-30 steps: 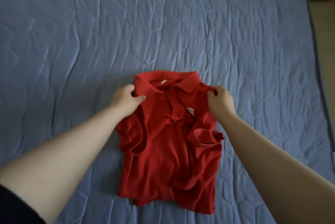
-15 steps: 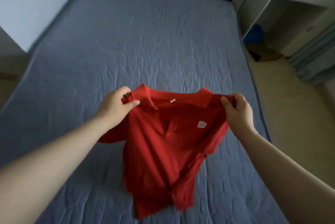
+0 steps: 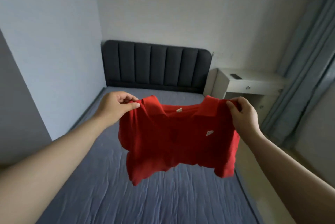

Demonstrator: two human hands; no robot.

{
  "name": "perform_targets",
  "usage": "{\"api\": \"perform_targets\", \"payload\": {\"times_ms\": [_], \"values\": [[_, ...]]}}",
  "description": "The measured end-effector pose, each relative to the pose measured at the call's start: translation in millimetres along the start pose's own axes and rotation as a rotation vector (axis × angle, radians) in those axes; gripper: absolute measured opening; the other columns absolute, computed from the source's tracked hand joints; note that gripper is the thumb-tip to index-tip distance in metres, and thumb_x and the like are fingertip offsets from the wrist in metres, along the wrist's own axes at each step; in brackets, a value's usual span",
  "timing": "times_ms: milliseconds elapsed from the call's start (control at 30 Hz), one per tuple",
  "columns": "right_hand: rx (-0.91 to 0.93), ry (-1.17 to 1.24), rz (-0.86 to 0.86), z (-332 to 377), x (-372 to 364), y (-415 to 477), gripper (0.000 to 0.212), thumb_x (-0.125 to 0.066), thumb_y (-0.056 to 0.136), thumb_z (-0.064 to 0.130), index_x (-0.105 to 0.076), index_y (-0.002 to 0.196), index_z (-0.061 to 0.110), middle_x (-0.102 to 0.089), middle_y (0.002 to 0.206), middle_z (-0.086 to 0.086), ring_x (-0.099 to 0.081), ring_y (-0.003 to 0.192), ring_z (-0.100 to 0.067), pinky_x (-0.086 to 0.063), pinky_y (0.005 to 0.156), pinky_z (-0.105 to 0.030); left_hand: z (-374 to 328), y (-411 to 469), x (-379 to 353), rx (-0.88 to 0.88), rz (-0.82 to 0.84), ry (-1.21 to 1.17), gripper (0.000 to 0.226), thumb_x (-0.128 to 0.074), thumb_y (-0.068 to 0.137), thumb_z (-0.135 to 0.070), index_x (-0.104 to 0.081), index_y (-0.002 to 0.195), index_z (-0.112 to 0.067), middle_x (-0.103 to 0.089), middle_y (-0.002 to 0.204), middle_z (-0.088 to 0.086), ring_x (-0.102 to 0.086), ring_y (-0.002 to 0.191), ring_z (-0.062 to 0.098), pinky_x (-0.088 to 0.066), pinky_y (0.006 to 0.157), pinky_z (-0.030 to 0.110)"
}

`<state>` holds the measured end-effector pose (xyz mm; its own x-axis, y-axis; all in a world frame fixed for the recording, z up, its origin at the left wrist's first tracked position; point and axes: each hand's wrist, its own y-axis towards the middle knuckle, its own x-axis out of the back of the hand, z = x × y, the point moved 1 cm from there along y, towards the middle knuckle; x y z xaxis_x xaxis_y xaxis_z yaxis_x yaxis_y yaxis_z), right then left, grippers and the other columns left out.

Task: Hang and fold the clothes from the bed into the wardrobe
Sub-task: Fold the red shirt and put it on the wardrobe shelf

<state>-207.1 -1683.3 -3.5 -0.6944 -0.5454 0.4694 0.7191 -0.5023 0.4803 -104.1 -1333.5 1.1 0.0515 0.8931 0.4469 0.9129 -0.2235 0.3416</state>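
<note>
Both forearms are cut off at the lower frame edge. The right hand's (image 3: 243, 115) thumb is hidden behind cloth. The shirt's sleeves are bunched and hard to separate from the body, and the hem is blurred. A small dark object (image 3: 236, 76) on the nightstand (image 3: 244, 82) is too small to identify.

Half a second ago the shirt hung lower, with its hem near the bed; now it is raised and hangs clear of the bed (image 3: 108, 196). The headboard (image 3: 155, 66) has come into view.

The red polo shirt (image 3: 177, 138) is held in the air over the bed, collar up, with a white neck tag and a small white chest badge. The left hand (image 3: 116, 105) pinches one shoulder between thumb and forefinger. The right hand's fingers curl over the other shoulder.
</note>
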Motion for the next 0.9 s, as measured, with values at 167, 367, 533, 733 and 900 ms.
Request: {"api": "perform_targets", "payload": {"times_ms": [167, 367, 533, 733, 900], "values": [[-0.039, 0.038, -0.186, 51, 58, 27, 0.015, -0.054, 0.095, 0.017, -0.062, 0.098, 0.005, -0.060, 0.083, -0.009, -0.053, 0.078, -0.024, -0.030, 0.064, -0.025, -69, 5, 45, -0.050, 0.016, -0.066, 0.013, -0.075, 0.079, -0.017, -0.076, 0.083, -0.030, -0.075, 0.084, -0.007, -0.070, 0.085, 0.010, -0.052, 0.084, 0.028], [-0.144, 0.064, -0.263, 65, 96, 26, 0.018, -0.049, 0.096, 0.016, -0.061, 0.103, 0.004, -0.063, 0.098, -0.017, -0.055, 0.093, -0.029, -0.033, 0.076, -0.028, -107, 0, 65, -0.082, 0.006, -0.079, 0.016, -0.077, 0.077, -0.019, -0.076, 0.080, -0.034, -0.075, 0.085, -0.006, -0.070, 0.087, 0.011, -0.053, 0.085, 0.029], [-0.078, -0.042, -0.022, 66, 123, 16, 0.013, -0.067, 0.087, 0.024, -0.070, 0.090, 0.011, -0.070, 0.090, -0.005, -0.062, 0.090, -0.024, -0.040, 0.073, -0.028, -125, -10, 73, -0.081, 0.167, 0.000, 0.021, -0.075, 0.078, -0.007, -0.076, 0.083, -0.027, -0.075, 0.086, -0.002, -0.070, 0.087, 0.012, -0.052, 0.084, 0.027], [-0.060, 0.071, 0.064, 62, 137, 0, 0.011, -0.072, 0.084, 0.028, -0.071, 0.072, 0.030, -0.069, 0.069, 0.011, -0.059, 0.066, 0.001, -0.042, 0.061, -0.019, -124, -22, 66, -0.085, 0.106, 0.100, 0.018, -0.072, 0.082, -0.011, -0.076, 0.078, -0.029, -0.074, 0.080, -0.009, -0.068, 0.079, 0.004, -0.047, 0.076, 0.019], [-0.129, 0.076, 0.067, 45, 121, -13, 0.024, -0.058, 0.093, 0.033, -0.066, 0.082, 0.014, -0.063, 0.071, -0.007, -0.050, 0.060, -0.014, -0.039, 0.056, -0.028, -114, -44, 43, -0.065, 0.024, 0.142, 0.017, -0.058, 0.093, -0.020, -0.068, 0.081, -0.027, -0.069, 0.078, -0.005, -0.062, 0.075, 0.010, -0.045, 0.069, 0.023]]}}
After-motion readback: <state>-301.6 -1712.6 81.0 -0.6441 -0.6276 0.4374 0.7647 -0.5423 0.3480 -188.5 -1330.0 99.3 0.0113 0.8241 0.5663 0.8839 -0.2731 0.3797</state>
